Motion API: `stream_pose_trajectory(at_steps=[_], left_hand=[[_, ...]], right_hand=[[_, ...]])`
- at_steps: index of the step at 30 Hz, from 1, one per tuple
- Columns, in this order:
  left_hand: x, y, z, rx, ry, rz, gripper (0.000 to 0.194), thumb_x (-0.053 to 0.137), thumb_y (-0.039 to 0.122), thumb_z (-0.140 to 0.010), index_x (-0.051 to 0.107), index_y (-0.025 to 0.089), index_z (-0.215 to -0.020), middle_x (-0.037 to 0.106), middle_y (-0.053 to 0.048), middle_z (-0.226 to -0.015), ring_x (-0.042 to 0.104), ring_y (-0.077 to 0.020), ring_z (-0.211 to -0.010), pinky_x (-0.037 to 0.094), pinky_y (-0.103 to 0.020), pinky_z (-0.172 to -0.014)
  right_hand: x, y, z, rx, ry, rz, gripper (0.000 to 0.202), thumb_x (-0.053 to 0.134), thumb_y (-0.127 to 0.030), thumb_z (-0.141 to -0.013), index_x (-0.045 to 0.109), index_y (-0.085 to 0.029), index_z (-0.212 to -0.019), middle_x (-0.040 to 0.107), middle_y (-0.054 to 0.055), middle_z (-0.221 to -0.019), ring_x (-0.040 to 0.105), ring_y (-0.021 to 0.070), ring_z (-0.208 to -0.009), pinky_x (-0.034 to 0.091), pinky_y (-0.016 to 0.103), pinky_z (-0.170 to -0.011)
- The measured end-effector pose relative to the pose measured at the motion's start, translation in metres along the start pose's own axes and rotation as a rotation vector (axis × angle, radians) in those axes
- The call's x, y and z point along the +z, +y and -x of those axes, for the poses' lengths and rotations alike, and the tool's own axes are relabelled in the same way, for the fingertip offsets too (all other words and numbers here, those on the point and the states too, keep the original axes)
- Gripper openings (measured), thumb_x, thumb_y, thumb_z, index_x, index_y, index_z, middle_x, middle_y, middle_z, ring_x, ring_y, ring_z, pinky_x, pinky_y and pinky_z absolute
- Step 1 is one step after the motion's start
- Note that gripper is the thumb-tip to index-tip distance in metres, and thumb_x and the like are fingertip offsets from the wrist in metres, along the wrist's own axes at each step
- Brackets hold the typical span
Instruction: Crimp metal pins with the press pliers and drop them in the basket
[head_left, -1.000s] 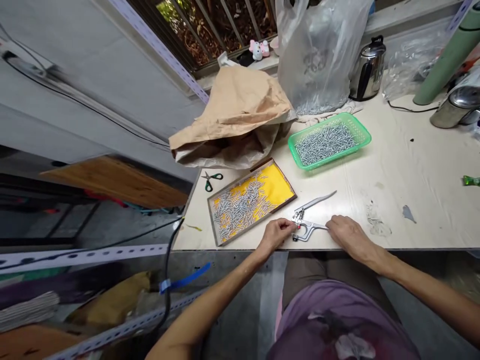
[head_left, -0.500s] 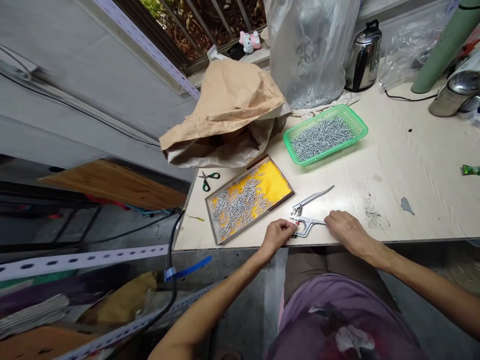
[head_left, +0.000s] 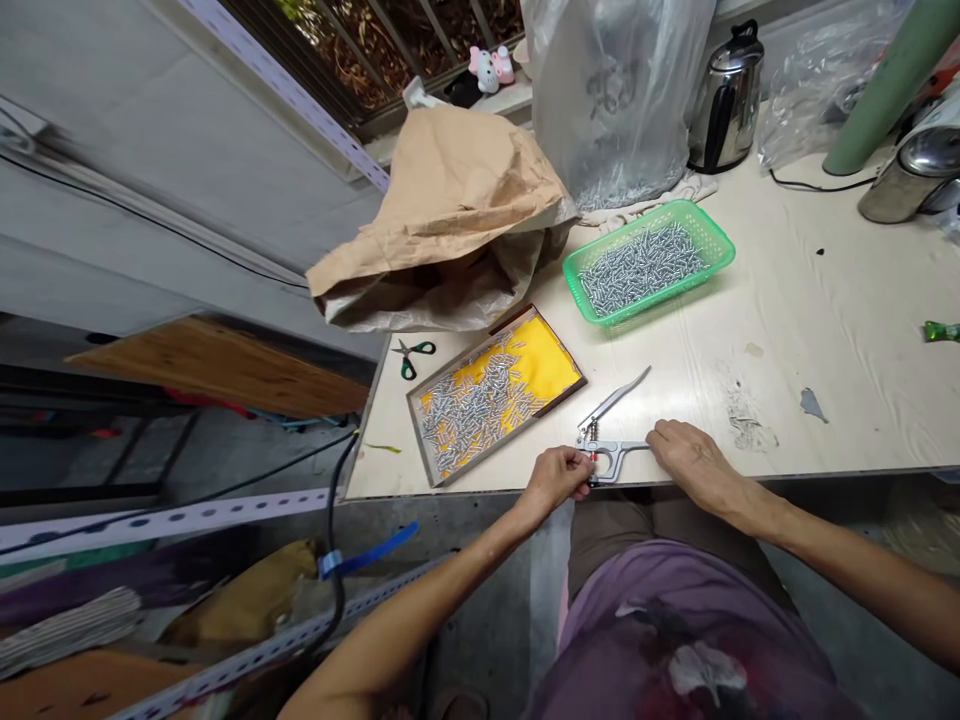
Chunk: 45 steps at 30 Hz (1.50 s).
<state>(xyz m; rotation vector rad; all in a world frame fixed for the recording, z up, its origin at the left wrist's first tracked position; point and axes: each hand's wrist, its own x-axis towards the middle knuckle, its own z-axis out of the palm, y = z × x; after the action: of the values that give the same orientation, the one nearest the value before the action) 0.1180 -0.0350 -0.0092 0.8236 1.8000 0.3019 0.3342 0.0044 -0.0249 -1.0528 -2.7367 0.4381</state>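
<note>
A silver pair of spring-loaded pliers (head_left: 615, 449) lies at the table's front edge, one handle slanting up and away. My right hand (head_left: 688, 452) is closed around the end of its lower handle. At the head of the tool, my left hand (head_left: 559, 473) is closed in a pinch, close to a small red part. What lies between those fingertips is too small to make out. Left of the pliers is a shallow tray (head_left: 491, 460) with a yellow bottom (head_left: 551, 355), partly covered by small silver metal pieces (head_left: 472, 410).
A green basket (head_left: 651, 307) full of similar metal pieces stands behind the pliers. Scissors (head_left: 411, 358) lie left of the tray, below a brown paper bag (head_left: 465, 200). Further back are a clear plastic bag (head_left: 615, 110), a kettle (head_left: 727, 100) and a green tube (head_left: 889, 95).
The raised handle of the pliers has swung slightly left, and the tool has turned a little. My left fingers have shifted at its head. My right hand keeps its hold.
</note>
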Motion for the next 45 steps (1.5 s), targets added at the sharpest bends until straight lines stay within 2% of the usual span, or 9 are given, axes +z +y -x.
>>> stream_pose_trajectory(at_steps=[14,18,22,24,27,33,38,41,45], left_hand=[[0.003,0.005,0.005,-0.097,-0.047,0.053,0.015,0.06,0.017,-0.081,0.058,0.013,-0.068,0.055,0.005,-0.037,0.055,-0.0099,-0.035,0.045,-0.017,-0.042],[0.005,0.002,0.008,-0.073,-0.009,0.117,0.015,0.06,0.017,-0.082,0.058,0.012,-0.069,0.055,0.005,-0.038,0.055,-0.0094,-0.035,0.045,-0.017,-0.042],[0.006,-0.002,0.007,-0.07,0.004,0.133,0.014,0.063,0.019,-0.081,0.059,0.012,-0.069,0.055,0.004,-0.038,0.056,-0.0107,-0.035,0.045,-0.017,-0.042],[0.006,-0.003,0.007,-0.072,0.004,0.133,0.015,0.064,0.02,-0.081,0.059,0.012,-0.07,0.055,0.004,-0.038,0.056,-0.0107,-0.035,0.044,-0.017,-0.041],[0.006,-0.004,0.006,-0.072,0.008,0.136,0.016,0.065,0.023,-0.081,0.059,0.012,-0.072,0.056,0.003,-0.039,0.057,-0.0107,-0.036,0.044,-0.016,-0.041],[0.006,-0.013,0.002,-0.048,0.002,0.158,0.026,0.071,0.035,-0.075,0.059,0.012,-0.073,0.057,0.003,-0.039,0.059,-0.0117,-0.037,0.045,-0.016,-0.041],[0.007,-0.02,-0.001,-0.028,0.011,0.161,0.032,0.071,0.042,-0.075,0.06,0.012,-0.077,0.057,0.003,-0.041,0.061,-0.0124,-0.04,0.047,-0.018,-0.043],[0.007,-0.02,-0.002,-0.021,0.022,0.137,0.032,0.069,0.043,-0.077,0.06,0.012,-0.078,0.058,0.003,-0.042,0.061,-0.0124,-0.041,0.047,-0.018,-0.044],[0.005,-0.023,0.004,0.057,0.035,0.011,0.031,0.063,0.043,-0.082,0.061,0.013,-0.077,0.058,0.002,-0.046,0.059,-0.012,-0.042,0.046,-0.02,-0.047]], right_hand=[[0.004,0.002,0.004,0.008,-0.004,-0.067,0.023,0.038,-0.001,-0.085,0.055,-0.017,-0.085,0.056,0.007,-0.083,0.048,0.0194,-0.077,0.035,0.031,-0.069],[0.002,0.012,-0.001,-0.005,-0.024,-0.052,0.013,0.053,-0.024,-0.088,0.057,-0.016,-0.098,0.058,0.012,-0.105,0.052,0.024,-0.096,0.041,0.035,-0.078],[-0.001,0.025,-0.019,-0.027,-0.047,0.004,0.082,0.075,-0.054,-0.067,0.042,-0.015,-0.132,0.037,0.023,-0.143,0.033,0.0387,-0.131,0.038,0.051,-0.094],[-0.001,0.032,-0.029,-0.068,-0.099,0.011,0.098,0.078,-0.058,-0.059,0.037,-0.014,-0.137,0.032,0.025,-0.147,0.024,0.0409,-0.137,0.034,0.054,-0.1],[0.004,0.042,-0.04,-0.097,-0.134,0.016,0.104,0.078,-0.059,-0.057,0.035,-0.013,-0.14,0.033,0.024,-0.148,0.019,0.0409,-0.139,0.028,0.057,-0.105],[0.009,0.06,-0.055,-0.13,-0.134,0.0,0.103,0.071,-0.066,-0.059,0.034,-0.015,-0.141,0.03,0.022,-0.149,0.017,0.0412,-0.139,0.024,0.057,-0.106],[-0.006,0.055,-0.061,-0.109,-0.196,0.036,0.102,0.079,-0.056,-0.054,0.039,-0.012,-0.137,0.047,0.021,-0.134,0.039,0.0385,-0.125,0.03,0.055,-0.101],[-0.016,0.049,-0.06,-0.1,-0.208,0.057,0.087,0.081,-0.049,-0.055,0.048,-0.01,-0.126,0.055,0.018,-0.119,0.05,0.0334,-0.108,0.038,0.049,-0.092],[-0.024,0.042,-0.054,-0.101,-0.199,0.05,0.064,0.082,-0.041,-0.06,0.056,-0.011,-0.11,0.057,0.013,-0.106,0.05,0.0272,-0.095,0.041,0.037,-0.08]])
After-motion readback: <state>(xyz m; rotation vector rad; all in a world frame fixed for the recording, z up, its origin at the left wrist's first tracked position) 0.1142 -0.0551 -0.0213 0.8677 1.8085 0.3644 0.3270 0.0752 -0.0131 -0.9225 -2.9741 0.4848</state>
